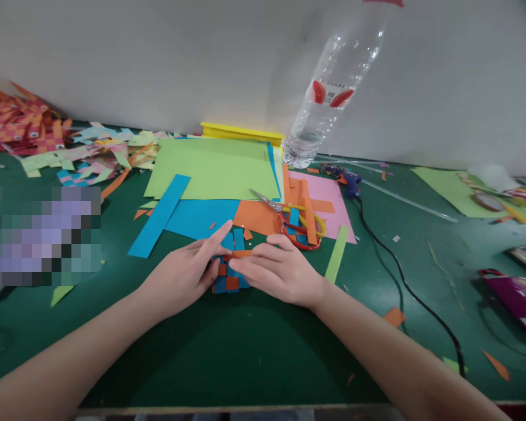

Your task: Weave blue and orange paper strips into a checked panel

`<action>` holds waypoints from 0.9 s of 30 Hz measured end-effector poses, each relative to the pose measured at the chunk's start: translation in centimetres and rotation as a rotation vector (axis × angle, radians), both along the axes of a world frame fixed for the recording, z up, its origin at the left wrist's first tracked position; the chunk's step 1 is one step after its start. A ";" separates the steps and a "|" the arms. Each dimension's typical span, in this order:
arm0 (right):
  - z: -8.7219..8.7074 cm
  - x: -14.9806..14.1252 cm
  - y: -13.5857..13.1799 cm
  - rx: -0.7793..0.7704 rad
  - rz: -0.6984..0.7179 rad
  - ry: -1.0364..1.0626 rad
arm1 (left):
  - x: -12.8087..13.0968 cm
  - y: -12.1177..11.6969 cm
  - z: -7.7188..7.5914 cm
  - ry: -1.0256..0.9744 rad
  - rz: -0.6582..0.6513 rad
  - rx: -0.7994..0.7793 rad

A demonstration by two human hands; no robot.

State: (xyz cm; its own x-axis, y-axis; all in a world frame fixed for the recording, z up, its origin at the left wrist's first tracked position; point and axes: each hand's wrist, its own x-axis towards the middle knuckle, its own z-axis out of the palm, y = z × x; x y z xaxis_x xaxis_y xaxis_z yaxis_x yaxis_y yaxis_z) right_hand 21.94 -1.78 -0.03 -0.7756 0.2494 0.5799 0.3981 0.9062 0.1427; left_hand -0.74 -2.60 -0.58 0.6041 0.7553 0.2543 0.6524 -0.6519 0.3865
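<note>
A small woven piece of blue and orange paper strips (232, 284) lies on the green table between my hands. My left hand (186, 272) is closed at its left edge, with the index finger stretched out above it and other fingertips at an orange paper strip (240, 254). That strip crosses the upright blue strips near the top of the weave. My right hand (287, 272) pinches the strip's right part, its thumb over the weave. The right fingers partly cover the weave's right side.
Scissors (304, 225) lie on coloured paper (214, 169) behind my hands. A plastic bottle (328, 99) stands behind them. A glue gun (348, 180) trails a black cord (390, 251) on the right. A blue strip (160, 216) and woven paper pieces (21, 120) are left.
</note>
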 end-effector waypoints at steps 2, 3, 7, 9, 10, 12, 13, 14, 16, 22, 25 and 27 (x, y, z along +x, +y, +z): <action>-0.3 -0.1 0.2 -0.033 -0.068 0.017 | 0.0 0.0 0.1 0.026 0.006 -0.009; -0.5 -0.2 0.3 -0.061 -0.112 0.032 | 0.0 -0.1 0.1 0.032 0.007 -0.014; -0.9 -0.4 0.6 -0.242 -0.302 0.055 | -0.1 0.0 0.1 0.026 -0.002 0.000; -0.9 -0.3 0.7 -0.302 -0.357 0.040 | -0.1 0.0 0.2 0.033 -0.008 0.048; -0.9 -0.2 0.7 -0.314 -0.370 0.033 | -0.1 0.0 0.2 0.041 -0.012 0.077; -0.7 -0.1 0.6 -0.328 -0.369 0.027 | -0.2 0.0 0.3 0.062 -0.021 0.131; -0.6 0.0 0.6 -0.333 -0.354 0.027 | -0.3 0.0 0.3 0.079 -0.024 0.151; -0.5 0.0 0.5 -0.333 -0.330 0.031 | -0.3 -0.1 0.4 0.100 -0.026 0.163; -0.3 0.0 0.4 -0.312 -0.259 0.033 | -0.4 -0.1 0.6 0.146 -0.025 0.166; -0.2 0.2 0.6 -0.279 -0.059 -0.027 | -0.5 -0.2 0.7 0.224 -0.031 0.121; -0.2 0.4 0.9 -0.324 -0.031 -0.084 | -0.4 -0.2 0.5 0.238 -0.029 0.116; -0.3 0.4 1.1 -0.349 -0.026 -0.112 | -0.4 -0.2 0.6 0.240 -0.046 0.123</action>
State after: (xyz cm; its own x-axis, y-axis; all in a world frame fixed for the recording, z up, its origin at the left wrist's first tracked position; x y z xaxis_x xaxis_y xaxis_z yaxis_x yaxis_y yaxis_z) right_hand 22.37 -0.68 -0.29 -0.8201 0.4377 0.3685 0.4209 0.8978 -0.1297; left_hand -1.15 -2.82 -0.03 0.6911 0.6980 0.1878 0.6844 -0.7154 0.1405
